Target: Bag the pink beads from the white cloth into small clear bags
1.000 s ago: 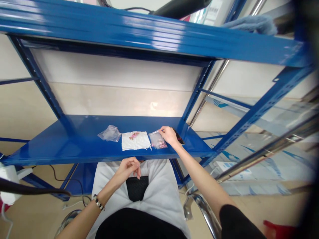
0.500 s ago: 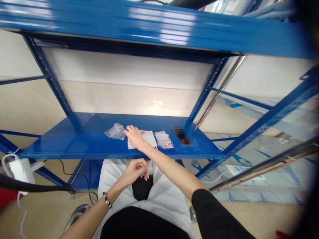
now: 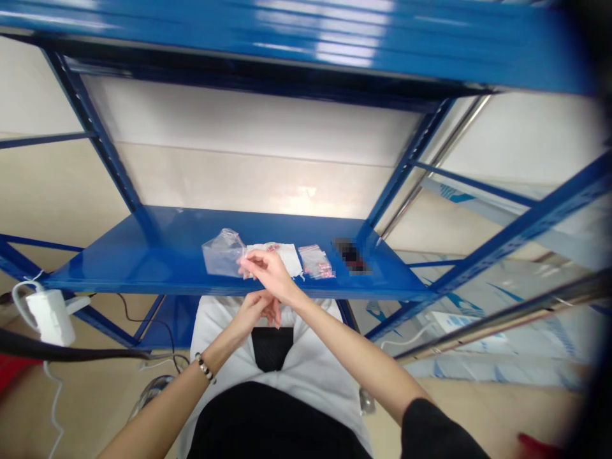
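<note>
Right hand (image 3: 268, 271): raised just above the front edge of the shelf (image 3: 143, 261), fingers pinched on the right edge of an empty clear bag (image 3: 220, 253), which hangs lifted off the blue surface, slightly tilted. Left hand (image 3: 255, 309): below the shelf edge, over the lap, fingers loosely curled; whether it holds anything cannot be told. A beaded bracelet (image 3: 204, 368) sits on the left wrist. Cloth (image 3: 289, 256): white, flat on the shelf just behind the right hand, partly hidden by it; small pink pieces show at its far edge, too small to identify. Second bag (image 3: 316, 261): clear, lying flat just right of the cloth, holding small pink items. Dark object (image 3: 350, 256): right of the second bag, near the upright, blurred beyond recognition. Shelf: blue metal, part of a rack with diagonal braces and an upper deck (image 3: 335, 44) overhead. Person: seated, white garment over the lap, black sleeve on the right arm. White plug (image 3: 48, 312) with cable: far left, below shelf level. Plastic-wrapped sheets (image 3: 478, 319): on the floor to the right, behind a chrome bar.
</note>
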Motion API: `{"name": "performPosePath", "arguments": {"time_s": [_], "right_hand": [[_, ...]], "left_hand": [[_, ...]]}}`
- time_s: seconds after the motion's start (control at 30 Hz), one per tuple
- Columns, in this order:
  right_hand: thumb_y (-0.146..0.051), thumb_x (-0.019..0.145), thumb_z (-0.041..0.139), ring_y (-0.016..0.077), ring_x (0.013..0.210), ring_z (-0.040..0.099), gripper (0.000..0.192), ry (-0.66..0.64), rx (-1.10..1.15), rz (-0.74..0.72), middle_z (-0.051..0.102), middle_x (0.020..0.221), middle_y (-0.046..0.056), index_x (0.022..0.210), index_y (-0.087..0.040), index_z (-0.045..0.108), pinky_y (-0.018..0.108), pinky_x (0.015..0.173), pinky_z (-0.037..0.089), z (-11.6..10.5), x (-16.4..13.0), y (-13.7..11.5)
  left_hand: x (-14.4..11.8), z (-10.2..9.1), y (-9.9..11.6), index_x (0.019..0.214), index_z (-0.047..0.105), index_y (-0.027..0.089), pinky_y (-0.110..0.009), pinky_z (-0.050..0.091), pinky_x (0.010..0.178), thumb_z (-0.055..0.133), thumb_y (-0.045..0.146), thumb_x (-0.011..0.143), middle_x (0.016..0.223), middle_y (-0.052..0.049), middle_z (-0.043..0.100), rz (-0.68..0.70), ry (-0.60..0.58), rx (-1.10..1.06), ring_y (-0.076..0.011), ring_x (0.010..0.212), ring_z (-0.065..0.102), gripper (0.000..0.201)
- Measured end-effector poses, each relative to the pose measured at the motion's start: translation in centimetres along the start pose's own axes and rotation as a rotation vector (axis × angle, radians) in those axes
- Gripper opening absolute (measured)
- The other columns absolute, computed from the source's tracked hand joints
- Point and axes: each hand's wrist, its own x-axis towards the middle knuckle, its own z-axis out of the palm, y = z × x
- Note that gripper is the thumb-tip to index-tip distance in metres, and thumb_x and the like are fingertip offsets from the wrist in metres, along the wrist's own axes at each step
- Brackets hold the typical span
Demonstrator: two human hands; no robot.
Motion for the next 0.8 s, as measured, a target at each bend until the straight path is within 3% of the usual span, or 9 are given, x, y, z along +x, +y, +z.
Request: {"name": "performPosePath", "arguments": {"time_s": [0.07, 0.17, 0.23, 0.37, 0.43, 0.6, 0.8], "right_hand": [[-0.034, 0.093, 0.052, 0.0146, 0.070, 0.061, 0.024, -0.085, 0.068, 0.035, 0.069, 0.083, 0.003, 0.098, -0.017, 0.068, 0.025, 0.066, 0.046, -1.1, -3.6, -0.2], [-0.025, 0.090, 0.055, 0.0153, 0.076, 0.059, 0.017, -0.013, -0.033, 0.050, 0.068, 0.083, 0.003, 0.091, -0.018, 0.070, 0.027, 0.073, 0.045, -2.8, -8.2, 1.3], [-0.018, 0.090, 0.053, 0.0164, 0.081, 0.057, 0.017, 0.003, -0.103, 0.056, 0.068, 0.083, 0.004, 0.090, -0.018, 0.071, 0.029, 0.077, 0.044, -3.6, -10.1, 2.8], [-0.015, 0.092, 0.050, 0.0180, 0.086, 0.055, 0.019, -0.093, -0.236, 0.023, 0.067, 0.086, 0.005, 0.089, -0.019, 0.069, 0.031, 0.079, 0.043, -3.9, -11.5, 5.1], [-0.017, 0.093, 0.049, 0.0185, 0.088, 0.053, 0.019, -0.117, -0.326, -0.024, 0.064, 0.088, 0.005, 0.091, -0.019, 0.068, 0.031, 0.080, 0.043, -3.7, -11.6, 5.3], [-0.015, 0.095, 0.043, 0.0213, 0.094, 0.052, 0.028, 0.032, -0.548, -0.135, 0.058, 0.102, 0.010, 0.113, -0.020, 0.063, 0.036, 0.083, 0.042, -2.6, -12.4, 5.1], [-0.006, 0.089, 0.038, 0.0241, 0.108, 0.053, 0.042, 0.134, -0.571, -0.227, 0.058, 0.114, 0.011, 0.122, -0.023, 0.058, 0.041, 0.089, 0.044, -1.4, -13.6, 4.9]], "left_hand": [[0.0, -0.4, 0.5, 0.073, 0.062, 0.012, -0.027, 0.044, 0.051, 0.043, 0.060, 0.091, 0.066, -0.011, 0.068, -0.041, -0.038, -0.064, -0.0174, 0.055, 0.063, 0.054], [0.2, -0.8, 1.5, 0.081, 0.066, 0.011, -0.028, 0.046, 0.052, 0.029, 0.078, 0.083, 0.072, -0.015, 0.070, -0.224, -0.296, -0.088, -0.0214, 0.061, 0.066, 0.077], [0.1, -0.9, 1.8, 0.091, 0.069, 0.011, -0.029, 0.049, 0.057, 0.023, 0.081, 0.082, 0.083, -0.018, 0.072, -0.293, -0.366, -0.063, -0.0238, 0.071, 0.068, 0.084], [0.0, -1.0, 0.9, 0.103, 0.069, 0.014, -0.029, 0.051, 0.071, 0.063, 0.056, 0.080, 0.103, -0.016, 0.071, -0.276, -0.434, 0.168, -0.0239, 0.092, 0.067, 0.048], [0.0, -1.1, 0.0, 0.104, 0.068, 0.014, -0.029, 0.050, 0.076, 0.072, 0.040, 0.077, 0.101, -0.013, 0.071, -0.200, -0.387, 0.267, -0.0209, 0.090, 0.066, 0.037], [0.5, -1.3, -0.8, 0.101, 0.064, 0.011, -0.028, 0.049, 0.071, 0.055, 0.032, 0.089, 0.083, -0.006, 0.068, -0.011, -0.199, 0.425, -0.0160, 0.073, 0.062, 0.026], [-0.1, -1.0, 0.3, 0.111, 0.064, 0.017, -0.032, 0.044, 0.090, 0.052, 0.017, 0.087, 0.109, -0.009, 0.067, 0.267, -0.002, 0.846, -0.0223, 0.100, 0.060, 0.027]]}}
